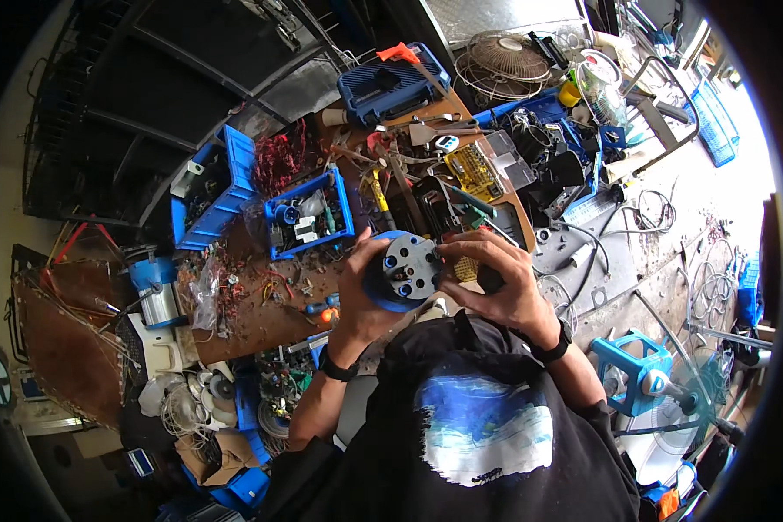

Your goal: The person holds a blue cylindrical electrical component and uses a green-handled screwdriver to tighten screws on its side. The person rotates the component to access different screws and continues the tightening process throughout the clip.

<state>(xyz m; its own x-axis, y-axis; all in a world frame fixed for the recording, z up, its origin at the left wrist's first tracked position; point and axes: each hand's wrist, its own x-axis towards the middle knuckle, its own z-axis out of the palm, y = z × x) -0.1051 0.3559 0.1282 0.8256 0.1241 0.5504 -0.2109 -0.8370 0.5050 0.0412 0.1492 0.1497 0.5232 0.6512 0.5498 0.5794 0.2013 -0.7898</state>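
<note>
In front of my chest is a blue cylindrical part with a round grey end plate (pixel 415 265), which is turned up and dotted with several holes, some blue-rimmed. My left hand (pixel 361 287) is wrapped round its left side. On the other side, my right hand (pixel 498 283) has its fingers curled, with thumb and fingertips at the plate's right edge. Whether a small thing sits between those fingertips is hidden. A dark rounded shape (pixel 490 278) shows by the right palm; I cannot tell what it is.
The brown workbench (pixel 261 304) carries wire scraps, a small blue crate (pixel 311 213), a larger blue bin (pixel 226 187), a yellow-handled tool (pixel 379 191), a yellow bit set (pixel 474 174) and a blue toolbox (pixel 391 83). Right of me stand a blue stool (pixel 631 357) and a fan (pixel 692 400).
</note>
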